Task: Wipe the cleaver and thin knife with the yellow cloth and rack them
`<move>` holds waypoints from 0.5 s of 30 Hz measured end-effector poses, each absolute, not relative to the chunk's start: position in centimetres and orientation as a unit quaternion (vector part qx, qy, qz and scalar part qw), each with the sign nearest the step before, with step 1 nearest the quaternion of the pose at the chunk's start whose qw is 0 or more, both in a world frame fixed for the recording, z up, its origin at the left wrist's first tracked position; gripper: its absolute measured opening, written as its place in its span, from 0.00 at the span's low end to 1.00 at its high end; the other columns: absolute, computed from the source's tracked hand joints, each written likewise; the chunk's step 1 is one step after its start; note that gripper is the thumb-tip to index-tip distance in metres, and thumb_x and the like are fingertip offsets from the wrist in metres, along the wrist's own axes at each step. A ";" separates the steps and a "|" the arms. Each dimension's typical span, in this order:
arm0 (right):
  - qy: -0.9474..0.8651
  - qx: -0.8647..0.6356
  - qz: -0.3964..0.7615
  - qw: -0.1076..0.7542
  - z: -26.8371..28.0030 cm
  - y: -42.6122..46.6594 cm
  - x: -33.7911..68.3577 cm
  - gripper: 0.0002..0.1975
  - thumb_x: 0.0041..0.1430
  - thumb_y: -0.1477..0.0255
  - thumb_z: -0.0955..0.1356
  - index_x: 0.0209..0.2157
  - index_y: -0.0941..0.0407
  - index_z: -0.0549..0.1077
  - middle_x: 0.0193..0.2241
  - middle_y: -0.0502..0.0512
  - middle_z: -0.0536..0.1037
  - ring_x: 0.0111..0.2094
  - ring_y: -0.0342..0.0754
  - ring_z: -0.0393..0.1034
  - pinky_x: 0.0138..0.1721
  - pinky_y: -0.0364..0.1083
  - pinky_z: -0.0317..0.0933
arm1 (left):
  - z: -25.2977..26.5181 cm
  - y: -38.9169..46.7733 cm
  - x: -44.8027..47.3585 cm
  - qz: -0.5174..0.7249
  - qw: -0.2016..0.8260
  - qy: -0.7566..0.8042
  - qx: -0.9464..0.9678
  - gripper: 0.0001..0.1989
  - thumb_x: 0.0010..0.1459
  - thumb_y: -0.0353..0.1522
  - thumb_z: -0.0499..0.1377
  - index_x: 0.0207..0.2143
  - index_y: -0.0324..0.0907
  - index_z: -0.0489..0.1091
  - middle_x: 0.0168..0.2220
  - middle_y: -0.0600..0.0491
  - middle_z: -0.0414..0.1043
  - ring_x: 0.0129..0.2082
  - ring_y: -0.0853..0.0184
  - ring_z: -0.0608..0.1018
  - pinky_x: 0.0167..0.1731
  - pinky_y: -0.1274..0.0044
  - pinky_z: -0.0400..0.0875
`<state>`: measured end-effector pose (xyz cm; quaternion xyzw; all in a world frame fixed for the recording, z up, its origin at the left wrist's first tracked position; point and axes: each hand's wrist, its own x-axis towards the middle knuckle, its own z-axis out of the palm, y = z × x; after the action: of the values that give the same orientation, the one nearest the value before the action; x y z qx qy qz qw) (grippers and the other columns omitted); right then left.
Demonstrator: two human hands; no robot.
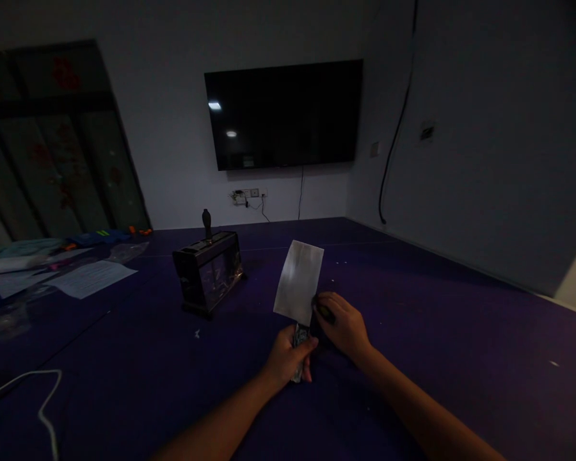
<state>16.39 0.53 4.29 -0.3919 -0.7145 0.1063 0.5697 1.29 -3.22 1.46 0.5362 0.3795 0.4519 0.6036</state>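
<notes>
My left hand (290, 358) is closed round a narrow, dark-and-silver patterned piece (301, 335). A pale rectangular sheet (298, 278) rises from its upper end, tilted slightly to the right; whether the two are joined I cannot tell. At the sheet's lower right edge, my right hand (343, 321) is closed on a small dark object (325, 313), mostly covered by the fingers. Its kind cannot be made out in the dim light. To the left of both hands stands a black box-shaped device (206, 272) with a clear side and an upright dark handle.
All this is over a purple tabletop (436, 358). Papers (93, 277), plastic bags and cloth lie at the left, with a white cable (43, 400) near the front left. Small white scraps (196, 333) are scattered about. A television (285, 115) hangs on the far wall.
</notes>
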 end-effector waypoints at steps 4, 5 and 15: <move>-0.709 -0.393 0.113 0.575 4.2 0.4 16.2 0.07 0.46 0.73 0.68 0.30 0.51 0.74 0.34 0.55 0.75 0.38 0.53 0.68 0.45 0.51 0.60 | 1.4 -3.2 1.4 0.456 0.614 0.377 0.523 0.23 0.41 0.47 0.62 0.30 0.41 0.59 0.13 0.62 0.61 0.08 0.72 0.66 0.08 0.83 0.59; -0.710 -0.393 0.104 0.574 4.2 0.4 16.2 0.07 0.46 0.73 0.68 0.30 0.51 0.74 0.33 0.55 0.75 0.37 0.52 0.68 0.44 0.50 0.61 | 1.4 -3.1 1.4 0.457 0.613 0.379 0.521 0.23 0.41 0.48 0.62 0.30 0.41 0.59 0.13 0.62 0.60 0.08 0.72 0.66 0.08 0.83 0.59; -0.806 -0.336 -0.142 0.466 3.5 0.2 16.5 0.14 0.47 0.79 0.65 0.38 0.55 0.73 0.37 0.56 0.75 0.37 0.48 0.69 0.37 0.46 0.63 | 1.2 -2.7 1.4 0.460 0.624 0.381 0.504 0.23 0.41 0.48 0.62 0.26 0.39 0.59 0.12 0.61 0.60 0.07 0.71 0.66 0.08 0.82 0.58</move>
<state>16.46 0.21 3.49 -0.3362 -0.8058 -0.1421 0.4663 1.43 -2.68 1.21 0.5035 0.3810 0.4605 0.6239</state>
